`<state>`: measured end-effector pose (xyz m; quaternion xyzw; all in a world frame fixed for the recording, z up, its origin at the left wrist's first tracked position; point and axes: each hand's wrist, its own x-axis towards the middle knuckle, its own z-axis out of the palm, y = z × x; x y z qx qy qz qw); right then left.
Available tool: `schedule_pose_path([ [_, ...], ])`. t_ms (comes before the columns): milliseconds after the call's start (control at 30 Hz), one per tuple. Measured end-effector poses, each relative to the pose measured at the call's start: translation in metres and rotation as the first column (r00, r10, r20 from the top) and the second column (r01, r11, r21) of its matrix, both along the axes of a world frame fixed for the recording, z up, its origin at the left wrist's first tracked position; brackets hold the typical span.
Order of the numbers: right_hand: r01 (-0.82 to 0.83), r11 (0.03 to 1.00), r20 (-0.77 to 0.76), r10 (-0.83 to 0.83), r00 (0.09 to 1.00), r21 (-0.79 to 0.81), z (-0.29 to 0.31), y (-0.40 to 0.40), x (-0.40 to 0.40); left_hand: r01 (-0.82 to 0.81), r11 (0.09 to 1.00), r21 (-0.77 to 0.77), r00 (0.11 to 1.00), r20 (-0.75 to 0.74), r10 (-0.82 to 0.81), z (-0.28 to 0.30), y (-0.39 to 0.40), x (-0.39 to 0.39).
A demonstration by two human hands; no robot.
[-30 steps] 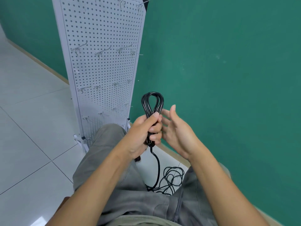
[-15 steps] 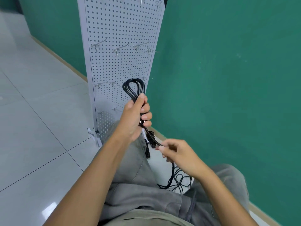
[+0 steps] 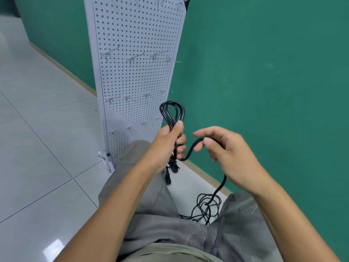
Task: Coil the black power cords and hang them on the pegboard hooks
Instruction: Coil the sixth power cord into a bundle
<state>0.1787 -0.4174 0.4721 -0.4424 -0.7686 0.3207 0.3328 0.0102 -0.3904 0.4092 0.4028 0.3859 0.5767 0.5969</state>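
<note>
In front of the white pegboard point(image 3: 132, 72), the left hand point(image 3: 168, 140) grips a glossy black power cord point(image 3: 172, 114) folded into loops; the right hand point(image 3: 226, 154) pinches its loose strand, the tail tangled on the floor below.

Pegboards: one point(image 3: 136, 76), standing against the wall.
Hooks on the pegboard: about fourteen in view point(image 3: 134, 58); exact count unclear.
Cords: one in the hands point(image 3: 172, 114); the tangle below the pegboard point(image 3: 206, 208) can't be counted.
Hands: two, left point(image 3: 166, 140) and right point(image 3: 232, 157).
</note>
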Motion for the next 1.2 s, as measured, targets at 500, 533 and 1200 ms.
schedule_pose_path([
  [500,0.286,0.947,0.074,-0.299,0.951,0.147,0.015,0.026,0.009,0.273,0.961,0.048,0.961,-0.07,-0.269,0.015,-0.021,0.026],
  [533,0.302,0.942,0.07,-0.315,0.947,0.145,0.014,0.026,0.01,0.283,0.958,0.046,0.959,-0.048,-0.281,0.015,-0.022,0.026],
  [1200,-0.06,0.942,-0.69,-0.198,0.696,-0.331,-0.023,0.011,0.03,0.311,0.948,0.072,0.913,-0.298,-0.278,0.023,-0.024,0.016],
])
